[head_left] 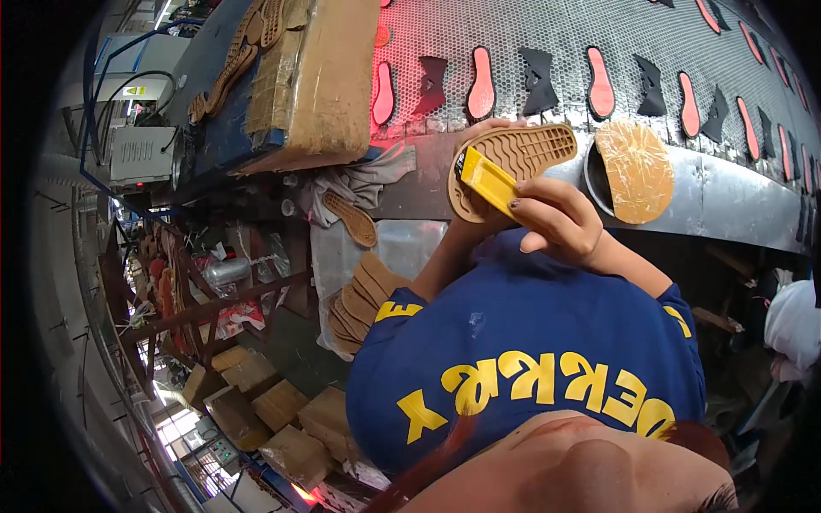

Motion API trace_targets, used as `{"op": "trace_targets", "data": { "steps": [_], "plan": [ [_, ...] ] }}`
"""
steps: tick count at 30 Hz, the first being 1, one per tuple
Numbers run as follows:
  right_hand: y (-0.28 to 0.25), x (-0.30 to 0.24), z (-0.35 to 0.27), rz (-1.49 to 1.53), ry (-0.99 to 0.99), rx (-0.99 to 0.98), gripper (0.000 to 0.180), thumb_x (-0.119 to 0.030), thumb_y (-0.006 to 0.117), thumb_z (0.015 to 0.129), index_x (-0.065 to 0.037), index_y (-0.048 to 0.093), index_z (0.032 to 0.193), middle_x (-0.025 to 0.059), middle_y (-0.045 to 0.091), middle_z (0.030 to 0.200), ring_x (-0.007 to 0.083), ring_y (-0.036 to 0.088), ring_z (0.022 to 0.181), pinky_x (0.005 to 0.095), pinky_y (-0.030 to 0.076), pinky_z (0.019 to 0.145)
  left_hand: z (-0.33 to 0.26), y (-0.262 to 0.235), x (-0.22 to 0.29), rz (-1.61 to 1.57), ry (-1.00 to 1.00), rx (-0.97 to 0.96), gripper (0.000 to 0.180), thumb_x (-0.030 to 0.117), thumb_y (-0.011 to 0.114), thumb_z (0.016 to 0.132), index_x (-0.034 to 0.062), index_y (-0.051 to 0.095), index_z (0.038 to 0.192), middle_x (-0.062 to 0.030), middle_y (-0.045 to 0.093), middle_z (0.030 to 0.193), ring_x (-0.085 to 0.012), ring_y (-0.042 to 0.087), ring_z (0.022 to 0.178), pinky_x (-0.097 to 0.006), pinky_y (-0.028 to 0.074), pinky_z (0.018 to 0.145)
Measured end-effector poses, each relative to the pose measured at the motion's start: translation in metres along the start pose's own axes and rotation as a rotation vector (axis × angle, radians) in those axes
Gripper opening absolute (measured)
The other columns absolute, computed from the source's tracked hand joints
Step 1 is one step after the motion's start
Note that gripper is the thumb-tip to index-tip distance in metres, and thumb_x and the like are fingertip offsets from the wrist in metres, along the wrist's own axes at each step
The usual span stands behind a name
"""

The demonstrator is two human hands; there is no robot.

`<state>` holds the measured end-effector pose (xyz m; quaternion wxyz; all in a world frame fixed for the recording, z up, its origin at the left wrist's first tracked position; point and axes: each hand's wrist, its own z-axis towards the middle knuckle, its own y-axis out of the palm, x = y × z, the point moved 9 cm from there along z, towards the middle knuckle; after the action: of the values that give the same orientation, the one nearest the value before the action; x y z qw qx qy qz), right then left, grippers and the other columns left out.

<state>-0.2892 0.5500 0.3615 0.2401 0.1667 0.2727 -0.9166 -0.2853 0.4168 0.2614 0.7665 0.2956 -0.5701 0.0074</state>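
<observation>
A tan shoe sole [543,147] with a wavy tread is held up in front of my chest, tread side showing. My left hand [489,126] grips it from behind; its fingertips show along the far edge, and the palm is hidden. In my right hand [560,218] is a yellow-handled brush [492,184], pinched between the fingers. Its dark bristle end touches or lies close to the sole's rounded left end. Just right of the sole stands a round metal container [600,184], partly covered by a tan taped lid [637,171].
Ahead runs a mesh conveyor [547,56] carrying rows of pink insoles [601,84] and black upper pieces [539,81]. A taped cardboard box [329,85] stands at the left. Beside me lie a loose sole [349,218] on a cloth and a pile of soles [363,295].
</observation>
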Motion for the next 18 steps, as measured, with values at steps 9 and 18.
{"op": "trace_targets", "data": {
  "steps": [9,18],
  "plan": [
    [-0.007,-0.001,0.009,0.047,-0.061,-0.082,0.041,-0.036,0.066,0.084,0.001,0.062,0.101,0.0167,0.058,0.103,0.0265,0.065,0.082,0.033,0.056,0.067,-0.012,0.016,-0.003,-0.302,-0.031,-0.194,0.104,0.016,0.09,0.06,0.0114,0.021,0.137,-0.0146,0.041,0.131,-0.0272,0.046,0.124,-0.044,0.04,0.105],
    [-0.012,0.001,0.008,0.127,-0.023,-0.106,0.04,-0.037,0.064,0.085,0.0,0.06,0.101,0.0159,0.057,0.104,0.0269,0.064,0.085,0.0343,0.056,0.071,-0.013,0.021,-0.008,-0.183,0.003,-0.251,0.086,0.019,0.08,0.073,0.0126,0.024,0.139,-0.0165,0.043,0.131,-0.0304,0.046,0.124,-0.049,0.04,0.104]
  ]
}}
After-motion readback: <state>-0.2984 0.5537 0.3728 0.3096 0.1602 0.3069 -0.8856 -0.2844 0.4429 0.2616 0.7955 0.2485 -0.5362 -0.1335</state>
